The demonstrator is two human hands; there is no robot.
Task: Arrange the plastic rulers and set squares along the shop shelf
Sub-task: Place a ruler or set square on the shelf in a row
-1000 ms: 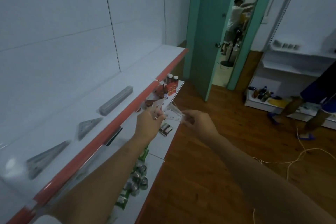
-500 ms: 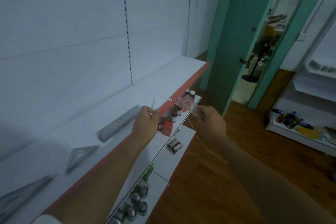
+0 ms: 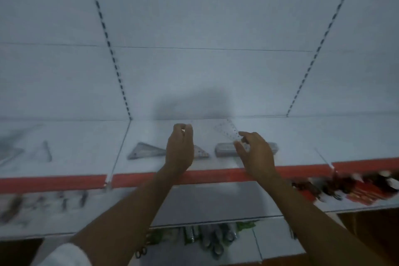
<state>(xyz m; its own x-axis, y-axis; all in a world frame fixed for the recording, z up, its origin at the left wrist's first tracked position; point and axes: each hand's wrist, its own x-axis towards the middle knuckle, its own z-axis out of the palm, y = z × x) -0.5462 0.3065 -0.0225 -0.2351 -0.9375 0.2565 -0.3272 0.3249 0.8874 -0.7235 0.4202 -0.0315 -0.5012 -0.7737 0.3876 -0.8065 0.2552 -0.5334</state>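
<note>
White sleeve cloth (image 3: 62, 255) shows at the bottom left, close to the camera. Blurry cans (image 3: 212, 238) stand on a low shelf below the arms. Red packets (image 3: 364, 188) lie on the next shelf up, to the right. Above that runs the white shop shelf with the red front strip (image 3: 64, 182). Both arms reach over the strip. The left hand (image 3: 180, 149) has its fingers curled with the tips pinched together, and I cannot tell if it holds anything. It covers part of a grey plastic set square (image 3: 146, 151) lying flat on the shelf. The right hand (image 3: 253, 153) pinches a clear plastic ruler (image 3: 227, 130), tilted, just above the shelf. A grey bundle of rulers (image 3: 224, 149) lies under that hand. 2 more grey set squares (image 3: 44, 152) lie far left, blurry.
</note>
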